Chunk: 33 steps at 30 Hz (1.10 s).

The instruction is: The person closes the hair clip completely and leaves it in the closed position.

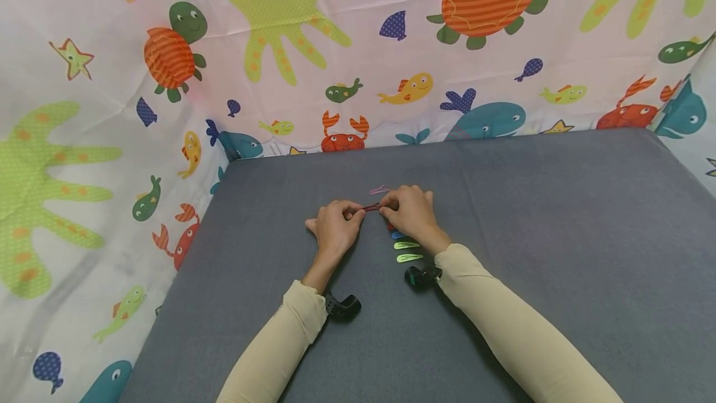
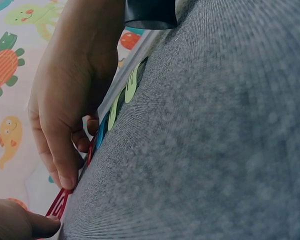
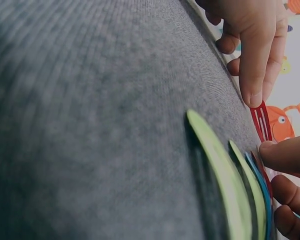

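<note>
A dark red snap hair clip (image 1: 371, 208) is stretched between the two hands just above the grey table. My left hand (image 1: 335, 224) pinches one end of it between thumb and finger, and my right hand (image 1: 411, 211) pinches the other end. In the right wrist view the red clip (image 3: 261, 122) shows its slotted metal body. Below the right hand lie two light green hair clips (image 1: 406, 245), a blue hair clip (image 1: 398, 235) and another red hair clip (image 1: 390, 227), partly covered by the hand. Beyond the hands rests a pink hair clip (image 1: 379, 189).
The grey cloth-covered table (image 1: 537, 254) spreads out around the hands. A white curtain (image 1: 313, 111) printed with sea animals hangs along its back and left sides. Each wrist carries a black camera, one of them the left wrist camera (image 1: 344, 307).
</note>
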### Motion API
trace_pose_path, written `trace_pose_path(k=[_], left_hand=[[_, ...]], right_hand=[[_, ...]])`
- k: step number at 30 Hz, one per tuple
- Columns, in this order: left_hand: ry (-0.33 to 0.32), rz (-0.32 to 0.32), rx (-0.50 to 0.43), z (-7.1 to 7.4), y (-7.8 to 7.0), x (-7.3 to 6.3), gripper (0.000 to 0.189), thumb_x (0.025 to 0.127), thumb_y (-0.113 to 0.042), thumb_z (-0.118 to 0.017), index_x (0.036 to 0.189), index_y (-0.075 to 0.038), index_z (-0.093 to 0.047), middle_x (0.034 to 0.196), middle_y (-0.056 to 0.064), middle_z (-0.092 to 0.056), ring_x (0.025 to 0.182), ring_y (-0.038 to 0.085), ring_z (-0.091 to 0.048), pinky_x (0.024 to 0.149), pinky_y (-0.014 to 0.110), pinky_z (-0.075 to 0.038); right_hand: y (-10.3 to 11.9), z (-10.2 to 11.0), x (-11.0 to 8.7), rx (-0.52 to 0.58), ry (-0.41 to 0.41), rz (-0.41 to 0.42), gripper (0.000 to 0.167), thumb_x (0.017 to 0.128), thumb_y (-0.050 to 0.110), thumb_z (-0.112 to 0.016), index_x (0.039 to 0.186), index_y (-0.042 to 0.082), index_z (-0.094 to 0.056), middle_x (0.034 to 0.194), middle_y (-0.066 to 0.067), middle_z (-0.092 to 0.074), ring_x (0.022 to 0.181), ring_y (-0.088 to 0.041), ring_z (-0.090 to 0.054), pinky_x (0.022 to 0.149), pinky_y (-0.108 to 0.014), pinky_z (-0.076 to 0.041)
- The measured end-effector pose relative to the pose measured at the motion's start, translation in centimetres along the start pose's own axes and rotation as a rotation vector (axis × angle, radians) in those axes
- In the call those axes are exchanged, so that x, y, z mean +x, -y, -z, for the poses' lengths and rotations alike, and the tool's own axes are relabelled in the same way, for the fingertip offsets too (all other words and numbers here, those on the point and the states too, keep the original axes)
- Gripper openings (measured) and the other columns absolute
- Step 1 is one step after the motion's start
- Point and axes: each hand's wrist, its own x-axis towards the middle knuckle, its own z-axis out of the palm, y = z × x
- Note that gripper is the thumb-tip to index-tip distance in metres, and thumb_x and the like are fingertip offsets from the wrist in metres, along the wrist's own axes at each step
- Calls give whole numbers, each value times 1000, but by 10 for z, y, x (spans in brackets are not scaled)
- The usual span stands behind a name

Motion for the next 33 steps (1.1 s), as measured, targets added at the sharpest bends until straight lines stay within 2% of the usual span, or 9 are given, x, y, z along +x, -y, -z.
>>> trace_pose_path(k=[12, 16, 21, 25, 33], left_hand=[[12, -11, -7, -1, -1, -1, 6, 87, -28, -80, 85, -22, -82, 70, -1, -62, 70, 20, -55, 77, 51, -22], [20, -20, -18, 0, -3, -1, 5, 87, -27, -80, 86, -22, -82, 71, -1, -63, 70, 21, -55, 78, 52, -22], [52, -36, -26, 3, -9, -3, 9, 88, -28, -79, 91, -21, -82, 78, 1, -66, 79, 23, -54, 82, 56, -21], [65, -65, -24, 6, -14, -4, 12, 89, -28, -78, 95, -19, -82, 82, 3, -68, 82, 25, -53, 84, 58, -22], [59, -132, -25, 7, -21, -6, 12, 91, -30, -77, 95, -20, -83, 81, 1, -70, 79, 22, -50, 84, 55, -22]], right_hand=[[-4, 0, -4, -20, -25, 23, 12, 91, 26, -76, 99, 19, -83, 97, -5, -73, 92, -28, -58, 82, -49, -31], [-5, 2, -6, 19, -34, 24, 11, 92, 25, -76, 98, 19, -82, 97, -5, -73, 92, -27, -57, 82, -49, -30], [-7, 8, -10, 82, -65, 36, 11, 91, 23, -76, 98, 17, -82, 95, -6, -73, 90, -26, -54, 83, -50, -28], [-8, 12, -12, 93, -71, 48, 11, 92, 25, -76, 99, 18, -82, 96, -5, -73, 88, -25, -53, 84, -49, -27], [-11, 20, -19, 131, -92, 72, 9, 91, 23, -77, 96, 18, -82, 93, -4, -73, 86, -24, -53, 86, -50, -27]])
